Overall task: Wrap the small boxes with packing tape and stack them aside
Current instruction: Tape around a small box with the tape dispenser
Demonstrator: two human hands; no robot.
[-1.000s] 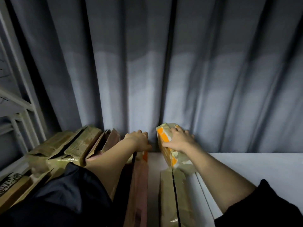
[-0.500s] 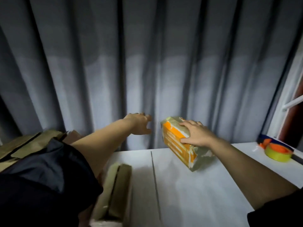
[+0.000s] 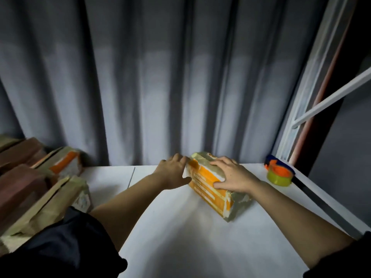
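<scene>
Orange box (image 3: 208, 184) lies on the white worktop (image 3: 180, 227), right hand (image 3: 232, 177) flat on top, fingers spread; left hand (image 3: 172, 173) touches its far end. Hold it steady; tape dispenser (image 3: 279, 173) waits at three o'clock.

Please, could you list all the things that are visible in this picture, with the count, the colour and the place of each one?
orange box: one, orange and white, partly covered in tan tape, on the table right of centre, under both hands.
tape dispenser: one, orange and blue with a yellow-green roll, at the table's far right corner.
wrapped boxes: several, tan and brown, piled at the left; the exact count is unclear.
table: one, white.
curtain: one, grey, behind the table.
window frame: one, white, at the right.
left hand: touches the box's far left end.
right hand: lies on top of the box, fingers spread.
</scene>
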